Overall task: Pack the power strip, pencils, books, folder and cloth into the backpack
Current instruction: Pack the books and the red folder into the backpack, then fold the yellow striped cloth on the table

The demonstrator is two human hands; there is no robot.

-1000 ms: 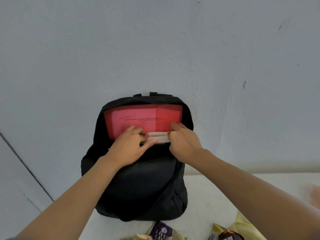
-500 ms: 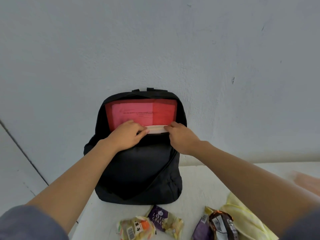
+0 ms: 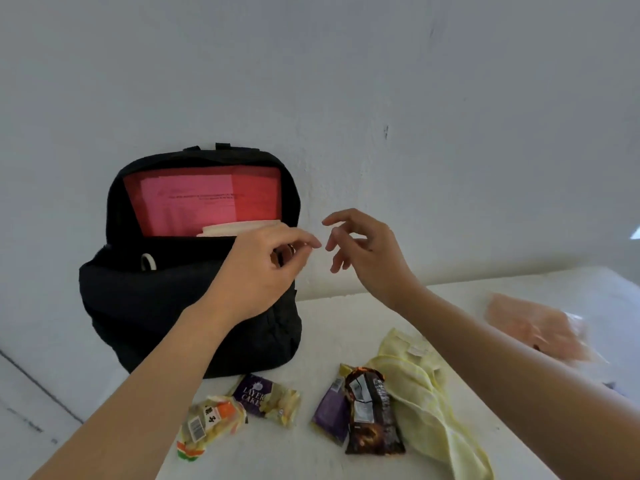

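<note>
The left hand (image 3: 263, 271) and right hand (image 3: 367, 251) are hovering empty, fingers loosely apart, before the black fabric backpack (image 3: 156, 306) far left, the pale yellow cloth (image 3: 426, 400) lying crumpled on the white surface (image 3: 346, 323) near right, probably light and floppy, best bunched mid-fold.

Soft even light, faint shadows; wide-angle warp at edges, motion blur esp. far right.
</note>
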